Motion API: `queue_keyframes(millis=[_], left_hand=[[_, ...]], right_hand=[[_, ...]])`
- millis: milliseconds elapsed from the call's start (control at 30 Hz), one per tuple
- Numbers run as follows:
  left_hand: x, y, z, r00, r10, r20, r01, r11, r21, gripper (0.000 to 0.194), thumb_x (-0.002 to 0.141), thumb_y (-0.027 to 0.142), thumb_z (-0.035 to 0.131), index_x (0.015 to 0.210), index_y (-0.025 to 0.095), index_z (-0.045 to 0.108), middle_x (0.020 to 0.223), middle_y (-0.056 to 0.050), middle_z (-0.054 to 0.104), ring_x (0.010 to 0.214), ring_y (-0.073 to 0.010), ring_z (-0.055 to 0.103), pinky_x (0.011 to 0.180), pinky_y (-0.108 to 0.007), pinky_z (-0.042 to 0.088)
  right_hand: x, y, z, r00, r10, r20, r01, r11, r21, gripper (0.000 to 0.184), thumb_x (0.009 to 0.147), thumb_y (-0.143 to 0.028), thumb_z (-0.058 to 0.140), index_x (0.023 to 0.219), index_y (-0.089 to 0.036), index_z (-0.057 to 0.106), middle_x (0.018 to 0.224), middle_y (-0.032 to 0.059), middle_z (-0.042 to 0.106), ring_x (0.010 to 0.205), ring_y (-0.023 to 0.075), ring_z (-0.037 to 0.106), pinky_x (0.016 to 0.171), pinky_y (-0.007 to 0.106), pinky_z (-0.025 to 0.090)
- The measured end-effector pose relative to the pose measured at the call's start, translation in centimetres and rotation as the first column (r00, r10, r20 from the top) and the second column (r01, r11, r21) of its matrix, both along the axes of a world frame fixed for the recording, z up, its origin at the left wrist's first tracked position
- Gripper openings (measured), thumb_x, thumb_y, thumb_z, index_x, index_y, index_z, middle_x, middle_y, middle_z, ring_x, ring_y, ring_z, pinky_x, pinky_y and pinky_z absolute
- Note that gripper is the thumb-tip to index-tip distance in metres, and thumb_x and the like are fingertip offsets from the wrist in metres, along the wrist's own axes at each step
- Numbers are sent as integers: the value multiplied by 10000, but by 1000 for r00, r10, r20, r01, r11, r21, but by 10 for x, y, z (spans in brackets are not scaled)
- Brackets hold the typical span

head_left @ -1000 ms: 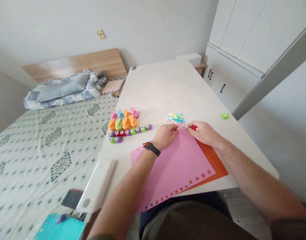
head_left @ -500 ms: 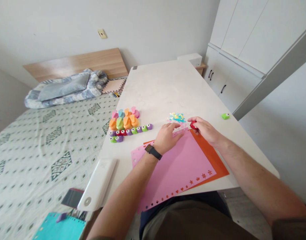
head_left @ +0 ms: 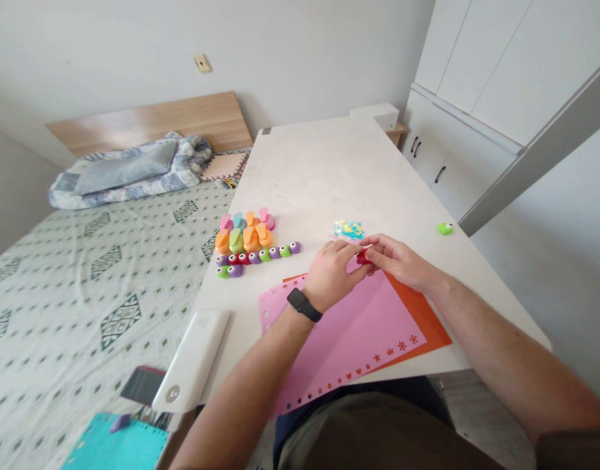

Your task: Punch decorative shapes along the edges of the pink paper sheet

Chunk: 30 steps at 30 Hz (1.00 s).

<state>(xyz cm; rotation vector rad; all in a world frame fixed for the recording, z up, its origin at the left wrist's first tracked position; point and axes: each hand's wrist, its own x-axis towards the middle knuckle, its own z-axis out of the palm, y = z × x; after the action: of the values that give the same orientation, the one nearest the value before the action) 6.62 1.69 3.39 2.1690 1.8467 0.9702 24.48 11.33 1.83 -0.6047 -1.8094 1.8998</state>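
Both my hands meet over the far edge of a pink paper sheet (head_left: 343, 333) that lies on an orange sheet (head_left: 417, 313) on the white table (head_left: 319, 170). My right hand (head_left: 400, 261) pinches a small red paper punch (head_left: 363, 257). My left hand (head_left: 331, 274), a black watch on its wrist, closes its fingers against the same punch from the left. A small pile of coloured paper cut-outs (head_left: 347, 230) lies just beyond the hands. The pink sheet carries a row of punched shapes along its near edge.
To the left stand several larger coloured punches (head_left: 245, 232) and a row of small punches (head_left: 260, 257). A lone green punch (head_left: 445, 228) sits near the right table edge. A white device (head_left: 192, 359) lies at the near left corner. A bed is left of the table, cupboards to the right.
My right hand drew the red punch off the pink sheet's far edge and brought it left; my left hand lifted from the sheet and closed on the punch too.
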Motion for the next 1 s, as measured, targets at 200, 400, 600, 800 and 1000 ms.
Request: queue_keyframes(millis=[200,400,600,800,1000], left_hand=[[-26,-28,9,981,194,-10,-194,981,5,193,912,308,666,1074,223,727,1010,-61,730,977,-206,668,936,-355,521],[-83,-73,0,830,555,-54,-558,825,-92,187,879,350,672,1032,250,715,946,-8,745,874,-204,692,828,-354,523],[-130,-107,-19,609,772,-180,-792,580,-191,293,873,494,627,1022,253,706,918,-32,756,871,-276,709,801,-421,529],[-149,-114,-31,523,817,-244,-852,503,-143,334,847,532,658,955,217,672,911,-83,742,815,-300,690,778,-453,527],[-154,-108,-34,490,840,-231,-872,469,-143,367,834,518,694,977,184,638,872,-64,707,830,-294,680,753,-418,498]], right_hand=[[2,2,-3,994,-77,78,73,996,55,440,950,-523,664,1247,-207,585,1009,86,746,829,201,708,723,351,564],[4,7,-9,977,-171,123,162,983,86,380,946,-488,670,1198,-208,619,1000,84,735,813,193,690,715,344,562],[3,8,-13,973,-195,126,180,976,123,360,936,-475,679,1174,-211,624,976,78,739,785,193,688,709,347,570],[3,10,-17,972,-196,133,178,975,132,362,932,-483,684,1159,-206,636,975,76,736,789,188,681,717,342,568],[2,10,-13,965,-218,145,196,969,151,385,920,-523,687,1127,-200,659,965,82,735,788,191,676,712,342,567]])
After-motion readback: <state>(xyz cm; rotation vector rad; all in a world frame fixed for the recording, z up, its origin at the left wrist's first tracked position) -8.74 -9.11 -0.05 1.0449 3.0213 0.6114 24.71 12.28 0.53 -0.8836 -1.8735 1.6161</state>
